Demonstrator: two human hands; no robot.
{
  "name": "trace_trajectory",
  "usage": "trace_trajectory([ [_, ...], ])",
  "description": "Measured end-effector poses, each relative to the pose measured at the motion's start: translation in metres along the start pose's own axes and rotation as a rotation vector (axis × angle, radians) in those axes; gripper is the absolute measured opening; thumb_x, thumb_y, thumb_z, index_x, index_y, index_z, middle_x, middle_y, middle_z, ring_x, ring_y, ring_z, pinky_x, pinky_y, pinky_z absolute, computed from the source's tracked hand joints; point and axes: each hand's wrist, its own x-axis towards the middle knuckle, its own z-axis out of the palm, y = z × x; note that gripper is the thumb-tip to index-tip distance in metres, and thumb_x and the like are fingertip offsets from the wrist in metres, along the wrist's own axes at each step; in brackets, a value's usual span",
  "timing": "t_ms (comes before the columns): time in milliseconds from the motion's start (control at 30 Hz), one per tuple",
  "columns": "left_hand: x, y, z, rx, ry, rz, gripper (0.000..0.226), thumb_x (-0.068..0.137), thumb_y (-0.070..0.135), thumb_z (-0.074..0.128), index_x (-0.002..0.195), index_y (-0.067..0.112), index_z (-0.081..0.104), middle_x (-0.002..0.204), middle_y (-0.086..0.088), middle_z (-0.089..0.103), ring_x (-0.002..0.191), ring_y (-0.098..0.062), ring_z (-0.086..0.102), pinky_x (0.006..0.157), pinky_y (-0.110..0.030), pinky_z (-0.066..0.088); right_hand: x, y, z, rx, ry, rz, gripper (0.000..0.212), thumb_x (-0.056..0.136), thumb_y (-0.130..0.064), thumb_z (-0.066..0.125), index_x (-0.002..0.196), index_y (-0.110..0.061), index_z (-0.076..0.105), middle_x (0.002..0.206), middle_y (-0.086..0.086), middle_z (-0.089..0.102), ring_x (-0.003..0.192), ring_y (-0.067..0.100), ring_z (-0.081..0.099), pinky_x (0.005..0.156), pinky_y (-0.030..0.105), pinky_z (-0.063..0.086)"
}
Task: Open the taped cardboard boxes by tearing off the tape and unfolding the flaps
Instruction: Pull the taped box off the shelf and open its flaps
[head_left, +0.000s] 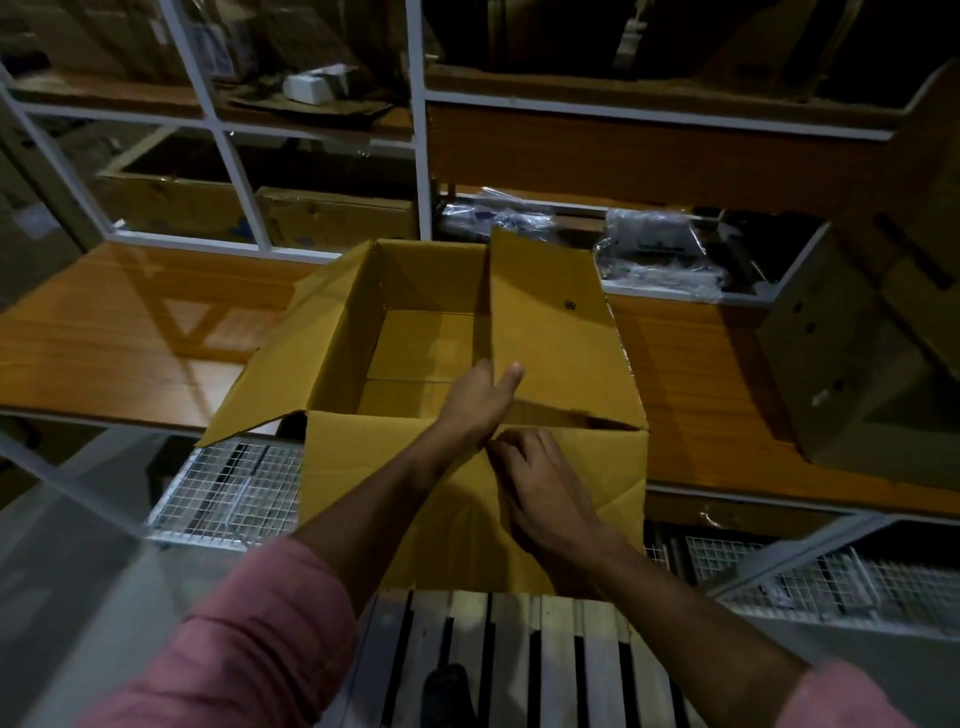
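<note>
- Cardboard box (415, 332) sat on a wooden shelf (130, 332), right in front of both hands, and it was already mostly open.
- Inside, the box looked bare, with only its brown floor showing.
- One flap (270, 358) hung out and down, far off to the side of the left hand.
- Left hand (480, 397) pinched the near edge of the right flap (550, 332), with the thumb on top and the fingers hidden under it.
- That flap lay partly over the box, just beyond the left hand.
- Right hand (535, 478) rested on the near flap (395, 483), just below the left hand, with its fingers curled at the top fold.
- I could not tell if those fingers held the fold, a bit of tape, or nothing at all.
- No tape showed clearly on the box in this dim light.
- To do this step well, I think the left hand should lift the flap up and swing it out past the box wall.
- I think the right hand should press the near flap down so the box would not slide on the shelf.
- A slow, even push would likely be best, since thin cardboard can rip at the fold.
- More boxes (831, 374) stood beyond the right hand.
</note>
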Motion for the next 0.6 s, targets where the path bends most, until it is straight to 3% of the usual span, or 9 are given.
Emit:
trace_trajectory([
  [33, -0.005, 0.012, 0.004, -0.123, 0.059, 0.121, 0.052, 0.106, 0.054, 0.041, 0.123, 0.007, 0.058, 0.110, -0.007, 0.064, 0.097, -0.028, 0.060, 0.071, -0.031, 0.042, 0.001, 0.002, -0.002, 0.034, 0.019, 0.023, 0.034, 0.106, -0.021, 0.041, 0.140, -0.018, 0.048, 0.129, 0.001, 0.051, 0.116, 0.017, 0.048, 0.096, 0.030, 0.044],
  [100, -0.012, 0.032, 0.011, -0.206, 0.027, 0.388, 0.050, 0.107, 0.055, 0.038, 0.145, 0.024, 0.047, 0.135, 0.000, 0.057, 0.126, -0.021, 0.053, 0.095, -0.028, 0.044, 0.009, 0.010, -0.003, 0.190, 0.032, 0.157, 0.038, 0.110, -0.028, 0.036, 0.147, -0.025, 0.039, 0.142, -0.008, 0.046, 0.127, 0.005, 0.043, 0.102, 0.016, 0.036],
  [133, -0.013, 0.038, 0.017, -0.152, -0.018, 0.495, 0.052, 0.107, 0.054, 0.034, 0.154, 0.032, 0.037, 0.148, 0.000, 0.050, 0.136, -0.018, 0.045, 0.107, -0.031, 0.039, 0.014, 0.018, -0.006, 0.185, 0.005, 0.220, 0.040, 0.109, -0.028, 0.039, 0.149, -0.022, 0.038, 0.146, -0.006, 0.045, 0.130, 0.006, 0.043, 0.102, 0.013, 0.033],
  [200, -0.013, 0.039, 0.031, -0.026, -0.039, 0.590, 0.058, 0.107, 0.055, 0.025, 0.161, 0.031, 0.025, 0.157, -0.002, 0.042, 0.143, -0.017, 0.037, 0.116, -0.037, 0.030, 0.022, 0.039, -0.013, 0.016, -0.019, 0.273, 0.046, 0.104, -0.027, 0.048, 0.146, -0.008, 0.043, 0.146, 0.012, 0.050, 0.130, 0.026, 0.049, 0.105, 0.025, 0.036],
  [233, -0.010, 0.034, 0.040, -0.019, -0.025, 0.568, 0.063, 0.106, 0.059, 0.021, 0.161, 0.029, 0.024, 0.158, -0.002, 0.040, 0.144, -0.018, 0.035, 0.117, -0.040, 0.028, 0.025, 0.049, -0.019, -0.059, -0.007, 0.264, 0.055, 0.101, -0.028, 0.053, 0.147, -0.002, 0.041, 0.148, 0.019, 0.047, 0.135, 0.036, 0.046, 0.110, 0.035, 0.035],
  [300, -0.012, 0.023, 0.050, -0.060, -0.012, 0.397, 0.072, 0.102, 0.069, 0.016, 0.160, 0.027, 0.026, 0.160, -0.001, 0.037, 0.146, -0.020, 0.034, 0.118, -0.048, 0.029, 0.032, 0.063, -0.040, -0.193, -0.025, 0.272, 0.078, 0.095, -0.032, 0.061, 0.157, -0.003, 0.024, 0.165, 0.021, 0.019, 0.152, 0.040, 0.019, 0.120, 0.048, 0.028],
  [400, -0.015, 0.001, 0.058, 0.341, -0.103, 0.244, 0.062, 0.105, 0.062, 0.026, 0.136, 0.015, 0.053, 0.139, -0.009, 0.056, 0.132, -0.030, 0.047, 0.108, -0.046, 0.032, 0.039, 0.081, -0.056, -0.254, -0.033, 0.372, 0.080, 0.096, -0.028, 0.059, 0.161, -0.012, 0.015, 0.169, 0.017, -0.005, 0.156, 0.036, -0.009, 0.123, 0.054, 0.018],
  [500, -0.022, -0.010, 0.062, 0.644, -0.065, 0.334, 0.046, 0.105, 0.057, 0.037, 0.118, 0.019, 0.060, 0.116, -0.003, 0.067, 0.113, -0.025, 0.057, 0.105, -0.042, 0.031, 0.038, 0.099, -0.063, -0.326, -0.017, 0.525, 0.078, 0.095, -0.030, 0.058, 0.159, -0.010, 0.019, 0.167, 0.024, 0.008, 0.155, 0.042, -0.002, 0.124, 0.054, 0.004],
  [600, -0.023, -0.013, 0.060, 0.653, -0.043, 0.331, 0.044, 0.105, 0.056, 0.040, 0.122, 0.020, 0.059, 0.121, -0.001, 0.066, 0.114, -0.023, 0.057, 0.108, -0.042, 0.029, 0.031, 0.126, -0.062, -0.183, -0.078, 0.748, 0.066, 0.097, -0.027, 0.055, 0.153, -0.006, 0.027, 0.156, 0.028, 0.028, 0.146, 0.046, 0.022, 0.122, 0.054, 0.021],
])
